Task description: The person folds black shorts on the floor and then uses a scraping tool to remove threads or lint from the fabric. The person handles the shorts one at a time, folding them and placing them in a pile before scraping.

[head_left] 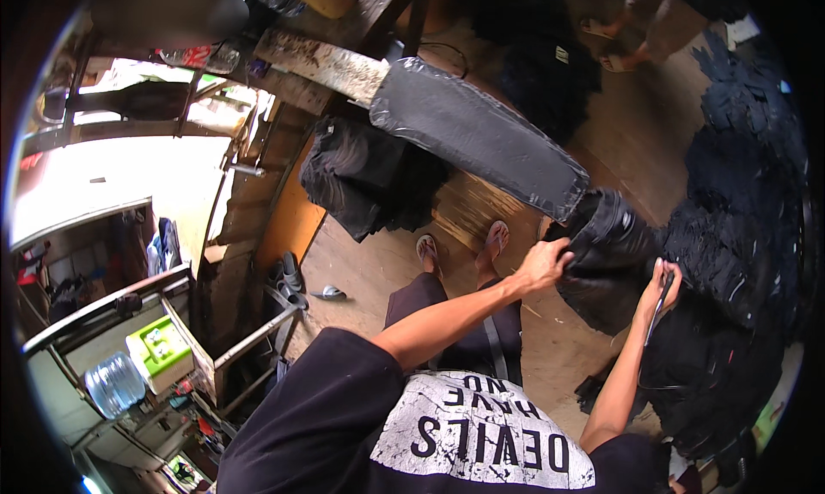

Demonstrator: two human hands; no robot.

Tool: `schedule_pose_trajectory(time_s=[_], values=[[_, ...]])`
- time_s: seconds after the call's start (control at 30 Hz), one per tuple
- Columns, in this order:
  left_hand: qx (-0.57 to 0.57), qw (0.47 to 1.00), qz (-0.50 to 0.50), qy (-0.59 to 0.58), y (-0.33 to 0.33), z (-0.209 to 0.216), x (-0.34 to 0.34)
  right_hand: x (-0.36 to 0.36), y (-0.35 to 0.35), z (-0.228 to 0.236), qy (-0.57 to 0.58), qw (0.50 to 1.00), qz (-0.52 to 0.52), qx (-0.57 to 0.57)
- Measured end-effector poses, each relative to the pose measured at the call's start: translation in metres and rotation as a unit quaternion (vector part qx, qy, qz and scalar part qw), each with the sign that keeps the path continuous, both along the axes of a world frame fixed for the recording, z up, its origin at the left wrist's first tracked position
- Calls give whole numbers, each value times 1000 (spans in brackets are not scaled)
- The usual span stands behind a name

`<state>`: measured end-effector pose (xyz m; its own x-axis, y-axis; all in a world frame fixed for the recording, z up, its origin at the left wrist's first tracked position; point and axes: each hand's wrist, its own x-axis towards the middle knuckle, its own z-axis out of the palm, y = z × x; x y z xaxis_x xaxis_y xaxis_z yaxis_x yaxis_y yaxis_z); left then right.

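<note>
My left hand (pixel 543 265) grips the near left edge of a bunched black garment (pixel 607 232), with its fingers closed on the cloth. The garment lies against the near end of a long padded board (pixel 481 133) covered in black plastic. To the right, my right hand (pixel 663 285) is closed at the garment's right side. Out of that hand sticks a slim dark tool (pixel 658 305) with a pale edge, too small to name exactly. Whether the right fingers also pinch cloth is hard to see.
Heaps of black cloth (pixel 730 236) fill the right side. Folded black garments (pixel 369 176) are stacked under the board's left side. Another person's feet (pixel 612 63) show at the far right. Shoes (pixel 292 275) and a water jug (pixel 114 382) are on the left.
</note>
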<state>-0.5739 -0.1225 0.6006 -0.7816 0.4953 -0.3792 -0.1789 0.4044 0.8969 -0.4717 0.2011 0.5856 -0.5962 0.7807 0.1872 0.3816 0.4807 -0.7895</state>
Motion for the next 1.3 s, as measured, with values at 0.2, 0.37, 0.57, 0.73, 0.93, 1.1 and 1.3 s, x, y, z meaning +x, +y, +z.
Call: schedule_pose_trajectory(time_s=[0.2, 0.37, 0.57, 0.73, 0.93, 1.1, 1.3], values=[[6, 974, -11, 226, -140, -14, -12, 30, -99, 19, -49, 998, 9, 36], [36, 948, -43, 314, -238, 58, -7, 8, -180, 41, -46, 995, 77, 33], [-24, 920, 114, 374, -420, 96, -62, -16, -259, 86, -46, 985, 121, 110], [-122, 879, 270, 373, -579, 28, -160, -14, -314, 93, -42, 989, 121, 68], [-416, 812, 370, 176, -626, -157, -134, 15, -353, 77, -84, 984, 139, 73], [-170, 965, -193, 47, -514, -200, -7, 75, -340, 48, -138, 989, 26, -34], [23, 963, -183, -198, -423, -130, -19, 125, -257, -26, 70, 981, -141, -110]])
